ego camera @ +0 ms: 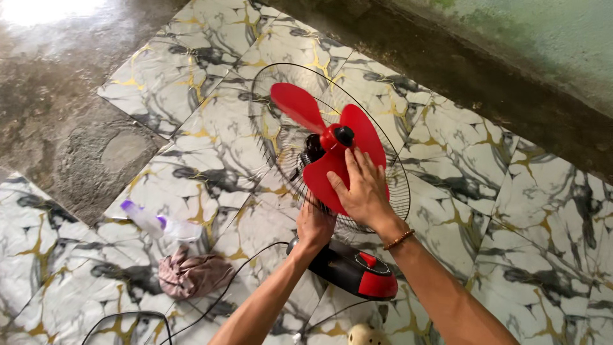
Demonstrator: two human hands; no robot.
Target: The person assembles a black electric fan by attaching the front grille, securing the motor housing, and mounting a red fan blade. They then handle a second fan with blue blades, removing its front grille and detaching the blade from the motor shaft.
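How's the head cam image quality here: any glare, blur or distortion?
Head view: blown-out glare on the bare floor at top left; tiles evenly lit, soft shadows only. Red fan blades and right hand are sharp; left hand is partly hidden behind the blade; spray bottle looks slightly soft. Wide-angle tilt skews the wall line.

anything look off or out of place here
The fan has no front guard: its red blades sit bare against the rear grille. A spray bottle lies on its side by a crumpled cloth.
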